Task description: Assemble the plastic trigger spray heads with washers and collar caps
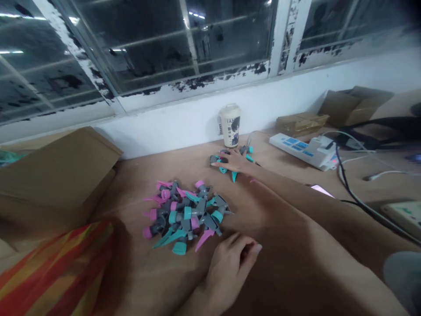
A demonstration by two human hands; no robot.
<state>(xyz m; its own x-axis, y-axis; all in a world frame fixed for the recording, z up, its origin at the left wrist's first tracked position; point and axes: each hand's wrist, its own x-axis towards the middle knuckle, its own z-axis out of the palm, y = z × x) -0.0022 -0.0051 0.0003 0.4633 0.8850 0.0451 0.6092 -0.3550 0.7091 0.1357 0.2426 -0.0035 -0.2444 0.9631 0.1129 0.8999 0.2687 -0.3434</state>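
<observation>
A pile of trigger spray heads (189,210), grey with pink or teal collars and triggers, lies on the brown table. Just in front of it, my left hand (232,263) rests with curled fingers, the thumb near the fingertips, and nothing visible inside. My right hand (235,161) reaches farther out, palm down, over a smaller cluster of spray heads (223,169). Its fingers are stretched out across them, partly covering them. Between the two groups runs a short strip of bare table top. Right behind the right hand stands a paper cup (230,127) with a printed figure.
An open cardboard box (59,175) and a red-and-yellow striped bag (66,272) occupy the left. To the right lie a white power strip (299,149) with cables, a phone (320,190) partly behind my forearm, and cardboard boxes (301,123). A white wall and windows close off the back.
</observation>
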